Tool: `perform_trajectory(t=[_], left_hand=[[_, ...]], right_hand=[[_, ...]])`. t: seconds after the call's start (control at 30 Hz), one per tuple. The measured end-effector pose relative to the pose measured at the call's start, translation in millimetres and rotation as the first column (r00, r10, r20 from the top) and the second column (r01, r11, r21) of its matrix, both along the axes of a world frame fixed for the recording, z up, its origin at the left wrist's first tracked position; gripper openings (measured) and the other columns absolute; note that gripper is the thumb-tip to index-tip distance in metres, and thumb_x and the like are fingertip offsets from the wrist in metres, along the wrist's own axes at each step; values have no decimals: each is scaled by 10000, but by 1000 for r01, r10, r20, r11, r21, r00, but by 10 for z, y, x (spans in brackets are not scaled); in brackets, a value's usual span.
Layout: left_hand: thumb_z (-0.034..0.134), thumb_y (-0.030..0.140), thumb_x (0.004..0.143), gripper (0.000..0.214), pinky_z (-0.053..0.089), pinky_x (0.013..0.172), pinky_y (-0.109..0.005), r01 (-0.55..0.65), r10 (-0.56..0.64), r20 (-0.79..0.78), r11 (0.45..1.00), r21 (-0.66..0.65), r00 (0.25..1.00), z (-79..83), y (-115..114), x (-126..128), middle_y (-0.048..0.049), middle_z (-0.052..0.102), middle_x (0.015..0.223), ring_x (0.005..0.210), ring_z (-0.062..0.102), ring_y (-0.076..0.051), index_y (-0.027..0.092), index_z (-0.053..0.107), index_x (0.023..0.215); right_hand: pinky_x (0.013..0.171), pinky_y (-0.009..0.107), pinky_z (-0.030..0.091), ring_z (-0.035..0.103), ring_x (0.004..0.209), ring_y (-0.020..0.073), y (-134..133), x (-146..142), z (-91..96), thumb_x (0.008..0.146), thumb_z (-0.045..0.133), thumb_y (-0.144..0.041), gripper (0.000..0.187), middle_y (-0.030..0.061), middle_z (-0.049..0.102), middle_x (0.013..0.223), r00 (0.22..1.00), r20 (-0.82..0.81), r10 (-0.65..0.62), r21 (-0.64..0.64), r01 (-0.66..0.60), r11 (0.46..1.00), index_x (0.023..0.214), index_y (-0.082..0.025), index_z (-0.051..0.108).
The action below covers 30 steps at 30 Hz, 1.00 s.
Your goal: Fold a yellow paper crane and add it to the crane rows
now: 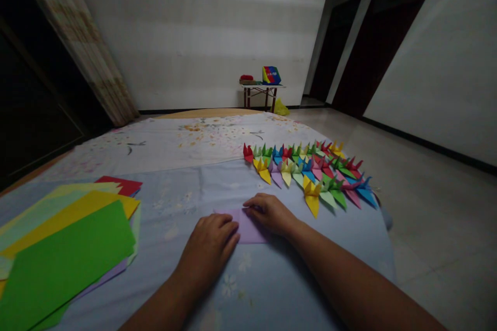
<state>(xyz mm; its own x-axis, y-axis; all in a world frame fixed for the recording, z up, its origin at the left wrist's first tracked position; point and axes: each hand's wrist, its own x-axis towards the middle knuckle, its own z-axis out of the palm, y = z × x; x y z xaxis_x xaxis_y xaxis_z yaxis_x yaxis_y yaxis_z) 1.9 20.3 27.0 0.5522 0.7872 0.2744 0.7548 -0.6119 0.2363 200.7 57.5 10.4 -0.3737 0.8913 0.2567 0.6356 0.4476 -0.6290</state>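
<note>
A lilac sheet of paper (251, 231), folded into a rectangle, lies on the blue cloth in front of me. My left hand (213, 240) rests over its left side, palm down, with the fingers lying on the paper and covering that end. At the top edge my right hand (267, 212) has thumb and forefinger pinched together on the paper, the other fingers curled. Part of the sheet's right side is hidden under the right hand.
Loose coloured sheets, a green sheet (73, 264) on top, lie at the left. Rows of folded paper cranes (312, 194) stand at the right near the table's edge. A small table (264, 86) with a colourful box (271, 75) is by the far wall.
</note>
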Motion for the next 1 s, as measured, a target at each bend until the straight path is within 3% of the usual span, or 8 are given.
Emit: perform_trajectory(t=[0.13,0.27,0.43,0.7,0.83,1.0], left_hand=[[482,281,838,229,386,879,-422,-21,21,-28,1000,-4,999,-22,-9,-5,-65,637,1042,981,549,-226,231,636,1000],[479,285,843,235,387,874,-416,-13,13,-36,1000,-1,999,-22,-9,-14,-62,631,1052,994,540,-225,233,629,1017],[488,276,845,223,377,880,-421,1,0,-58,1000,19,998,-15,-8,-17,-64,623,1045,986,531,-222,228,632,1008],[508,170,833,171,410,763,-367,66,-67,-141,998,-17,988,74,-90,21,-51,622,887,834,546,-196,218,645,922],[509,149,822,186,414,772,-386,70,-71,-166,997,-13,984,87,-121,38,-63,621,880,848,546,-210,212,647,930],[495,153,830,185,420,773,-386,72,-73,-188,997,-10,979,67,-130,50,-70,608,911,870,536,-214,201,641,934]], right_hand=[[886,304,396,526,976,165,-70,139,154,753,638,-321,263,64,577,1030,995,-11,99,9,-99,995,994,-215,644],[945,376,325,424,1094,210,-161,283,315,622,740,-392,347,32,539,1118,958,107,266,-78,-258,963,936,-273,657],[907,390,316,426,1057,224,-198,298,363,656,715,-345,293,27,552,1105,914,222,340,-164,-309,937,936,-279,660],[911,373,300,469,1028,194,-240,294,394,719,613,-198,189,17,604,1051,920,218,325,-82,-315,946,887,-259,674],[895,346,324,512,965,182,-168,344,333,748,608,-250,133,13,651,922,942,148,300,-96,-288,953,861,-234,675],[631,241,398,553,694,145,-20,303,105,747,611,-418,257,15,635,673,994,-13,104,-192,-105,976,732,-169,673]])
